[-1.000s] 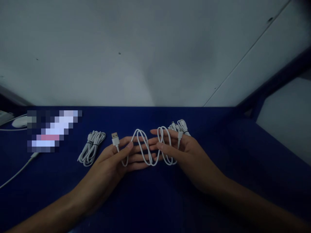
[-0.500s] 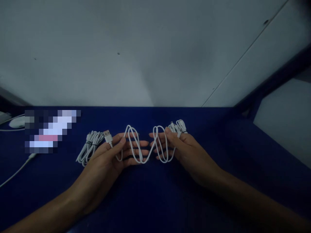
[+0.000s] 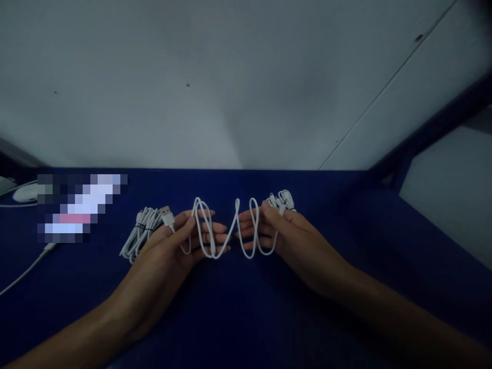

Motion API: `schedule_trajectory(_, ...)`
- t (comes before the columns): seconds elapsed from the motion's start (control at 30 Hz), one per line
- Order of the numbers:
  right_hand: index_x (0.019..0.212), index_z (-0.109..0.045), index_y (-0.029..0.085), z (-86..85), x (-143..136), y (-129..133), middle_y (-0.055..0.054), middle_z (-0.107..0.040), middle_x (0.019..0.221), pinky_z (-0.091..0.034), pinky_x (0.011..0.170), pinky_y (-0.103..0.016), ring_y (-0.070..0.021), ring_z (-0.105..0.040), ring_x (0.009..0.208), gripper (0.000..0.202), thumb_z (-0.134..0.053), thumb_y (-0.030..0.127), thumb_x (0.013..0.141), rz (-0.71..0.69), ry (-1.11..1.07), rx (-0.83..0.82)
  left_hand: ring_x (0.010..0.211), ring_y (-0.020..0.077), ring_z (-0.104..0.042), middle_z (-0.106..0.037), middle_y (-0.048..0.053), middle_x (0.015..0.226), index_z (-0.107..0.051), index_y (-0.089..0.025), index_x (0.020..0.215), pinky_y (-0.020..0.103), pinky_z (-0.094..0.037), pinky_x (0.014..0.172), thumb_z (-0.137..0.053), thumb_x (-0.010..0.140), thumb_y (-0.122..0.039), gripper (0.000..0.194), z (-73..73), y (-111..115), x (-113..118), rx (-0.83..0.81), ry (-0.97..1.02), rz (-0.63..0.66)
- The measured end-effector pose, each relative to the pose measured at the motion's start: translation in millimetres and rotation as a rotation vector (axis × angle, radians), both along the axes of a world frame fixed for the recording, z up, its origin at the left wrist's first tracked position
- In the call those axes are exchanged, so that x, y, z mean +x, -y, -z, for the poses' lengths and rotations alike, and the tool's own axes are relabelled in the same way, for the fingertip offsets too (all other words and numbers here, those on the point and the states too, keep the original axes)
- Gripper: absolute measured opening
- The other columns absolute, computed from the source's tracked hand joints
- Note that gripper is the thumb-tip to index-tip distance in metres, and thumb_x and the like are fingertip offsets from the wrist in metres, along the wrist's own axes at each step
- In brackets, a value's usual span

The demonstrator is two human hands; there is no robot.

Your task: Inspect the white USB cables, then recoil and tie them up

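A white USB cable (image 3: 251,256) hangs in loose zigzag loops between my two hands, above the blue table. My left hand (image 3: 180,238) pinches it between thumb and forefinger, with the USB-A plug (image 3: 166,215) sticking up past the thumb. At the other end my right hand (image 3: 282,228) grips the cable the same way; a small white connector (image 3: 282,209) shows by the thumb. The other fingers of both hands extend behind the loops.
A tied bundle of white cables (image 3: 144,230) lies left of my left hand. More bundled cables (image 3: 285,197) lie behind my right hand. A blurred-out bright screen (image 3: 86,205) with a white cord (image 3: 28,271) is at left. A pale wall (image 3: 172,123) rises behind the blue table (image 3: 230,318).
My left hand has shifted slightly left, and the cable's loops have spread wider apart between the hands. My right hand has barely moved.
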State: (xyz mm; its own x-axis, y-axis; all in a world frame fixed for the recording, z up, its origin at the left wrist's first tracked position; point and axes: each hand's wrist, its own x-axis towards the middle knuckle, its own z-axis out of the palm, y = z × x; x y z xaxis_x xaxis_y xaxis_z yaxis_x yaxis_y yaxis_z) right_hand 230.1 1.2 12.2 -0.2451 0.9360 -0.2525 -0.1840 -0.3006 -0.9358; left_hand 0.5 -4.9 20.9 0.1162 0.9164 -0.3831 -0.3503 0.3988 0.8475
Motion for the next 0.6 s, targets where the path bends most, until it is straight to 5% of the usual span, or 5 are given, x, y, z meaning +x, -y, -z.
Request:
schedule_trajectory(0.23, 0.114, -0.084, 0.022, 0.6, 0.9, -0.7, -0.012, -0.082, 0.12, -0.059, 0.111, -0.046, -0.0274, -0.078, 0.113, 0.045, -0.059, 0.059, 0.112, 0.024, -0.096, -0.048, 0.125, 0.0338, -0.076, -0.08, 0.018, 0.135, -0.08, -0.015, 0.124, 0.041, -0.066, 0.101, -0.066, 0.108, -0.025, 0.023, -0.3, -2.0, 1.2, -0.021, 0.014, 0.043)
schedule_trajectory(0.6, 0.114, -0.084, 0.021, -0.3, 2.2, -2.7, -0.011, -0.08, 0.12, -0.061, 0.096, -0.037, -0.0227, -0.076, 0.103, 0.046, -0.056, 0.057, 0.113, 0.084, -0.079, -0.093, 0.119, 0.0339, -0.08, -0.078, 0.019, 0.139, -0.077, -0.014, 0.127, 0.043, -0.067, 0.1, -0.066, 0.109, -0.022, 0.022, 0.1, -1.2, 3.4, -0.027, -0.005, 0.019)
